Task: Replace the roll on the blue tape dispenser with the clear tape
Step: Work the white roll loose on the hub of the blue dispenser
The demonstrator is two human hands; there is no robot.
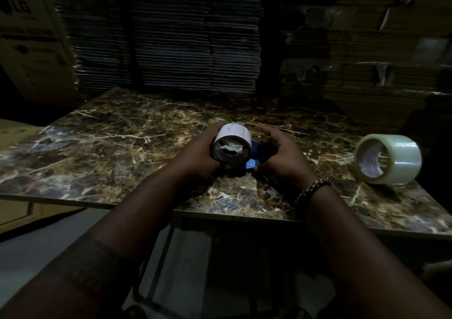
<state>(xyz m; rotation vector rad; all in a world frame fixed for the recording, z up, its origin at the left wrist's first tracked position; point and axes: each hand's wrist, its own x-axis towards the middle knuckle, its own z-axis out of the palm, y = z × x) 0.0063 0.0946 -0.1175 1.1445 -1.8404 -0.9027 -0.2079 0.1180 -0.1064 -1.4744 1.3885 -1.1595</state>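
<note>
My left hand (195, 154) grips a white, nearly empty tape core (232, 143), its open end facing me with torn paper scraps inside. Just right of the core lies the blue tape dispenser (254, 163), mostly hidden between my hands, only small blue patches showing. My right hand (281, 157) is closed over the dispenser and wears a beaded bracelet at the wrist. Whether the core sits on the dispenser or is off it, I cannot tell. The full clear tape roll (389, 158) lies on its side at the right of the marble-patterned table (97, 147), apart from both hands.
A small round sticker (216, 121) lies on the table just beyond my left hand. Stacks of flattened cardboard (171, 37) rise right behind the table, and cardboard boxes (29, 37) stand at the left. The table's front edge runs under my forearms. The scene is dim.
</note>
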